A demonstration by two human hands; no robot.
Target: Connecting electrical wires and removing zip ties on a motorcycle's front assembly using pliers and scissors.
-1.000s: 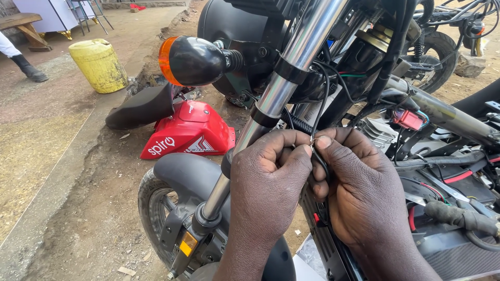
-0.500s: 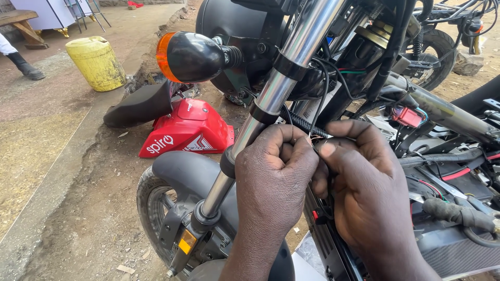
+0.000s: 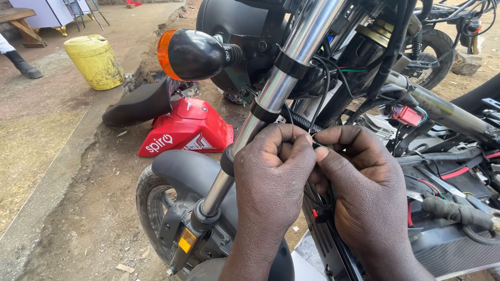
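In the head view, the left hand point(image 3: 273, 171) and the right hand point(image 3: 364, 182) are seen pressed together just behind the chrome fork tube point(image 3: 271, 88) of a motorcycle. Thin black wires point(image 3: 320, 96) are pinched where the fingertips of both hands meet; the fingers of each hand are curled tightly round them. The wires are dark, slender and bundled, and are seen running down from the steering head into the gap between the hands, then onward in a loop beneath the right hand. What exactly lies at the pinch is hidden by the fingers.

An orange turn signal point(image 3: 190, 54) in a black housing is seen above and left of the hands. A red body panel point(image 3: 187, 130) and a black seat point(image 3: 138, 104) lie on the dirt ground beside the front wheel point(image 3: 156, 208). A yellow jerrycan point(image 3: 96, 60) stands farther back.
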